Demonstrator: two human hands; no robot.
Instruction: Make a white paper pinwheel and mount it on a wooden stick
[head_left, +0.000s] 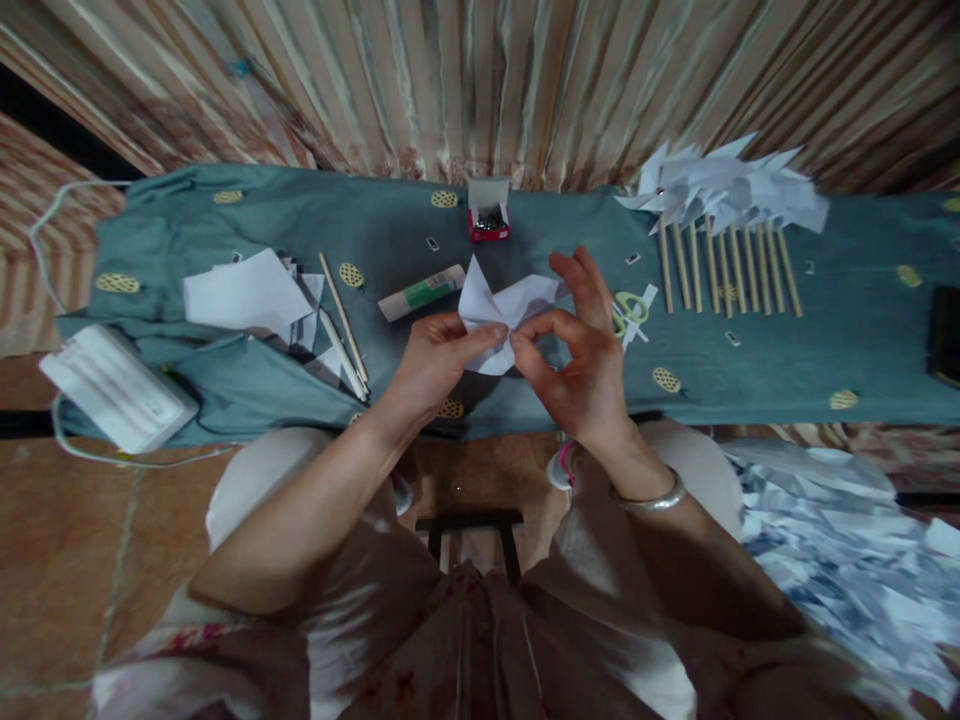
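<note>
A white paper pinwheel (485,300) with folded, pointed blades is held over the middle of the table. My left hand (439,360) is closed on its left side, the thumb lying over the paper near the centre. With thumb and index finger, my right hand (581,365) pinches at the pinwheel's centre, while its other fingers are raised. Whether something small sits between those fingertips is too small to tell. Just beyond the pinwheel stands an open red and white box (489,222) of small dark metal pieces. Left of it lies a glue stick-like tube (422,292) with a green label.
Finished pinwheels (724,185) on wooden sticks (739,270) lie in a row at right. Green-handled scissors (631,308) rest beside paper scraps. Paper sheets (244,290), a stick (341,310) and a white pen (343,355) lie left, near a white power strip (120,388). Cut paper (855,550) is heaped lower right.
</note>
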